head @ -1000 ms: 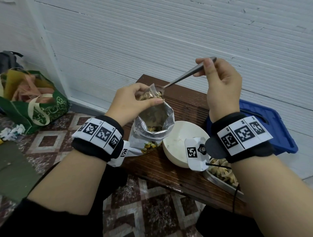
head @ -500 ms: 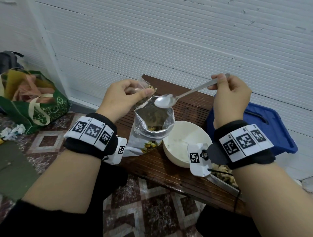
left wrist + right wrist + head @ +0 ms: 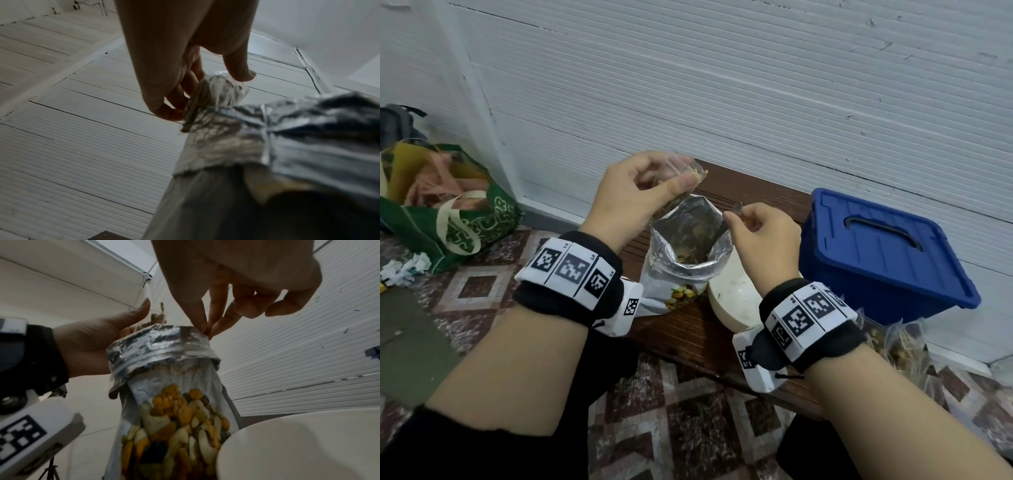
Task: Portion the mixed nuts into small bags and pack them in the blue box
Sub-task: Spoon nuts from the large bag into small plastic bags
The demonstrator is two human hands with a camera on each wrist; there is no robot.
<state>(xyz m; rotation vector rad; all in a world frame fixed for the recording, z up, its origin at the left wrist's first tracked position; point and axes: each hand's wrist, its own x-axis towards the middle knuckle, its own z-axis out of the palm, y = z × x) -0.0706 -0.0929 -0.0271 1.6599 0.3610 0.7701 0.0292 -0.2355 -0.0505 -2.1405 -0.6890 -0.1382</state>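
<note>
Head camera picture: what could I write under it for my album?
Right hand dips a spoon into the foil nut bag; left hand holds a small clear bag.

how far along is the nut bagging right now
Done: several filled small bags lie right of the white bowl. In hand: the left hand holds a clear bag with some nuts; the right hand dips the spoon into the foil pouch. Left: the blue box is lidded, nothing packed visibly.

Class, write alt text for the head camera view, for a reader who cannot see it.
A person's right hand dips a spoon into an open foil nut pouch on a wooden bench, while the left hand holds a small clear bag above it. A white bowl and closed blue box sit alongside.
</note>
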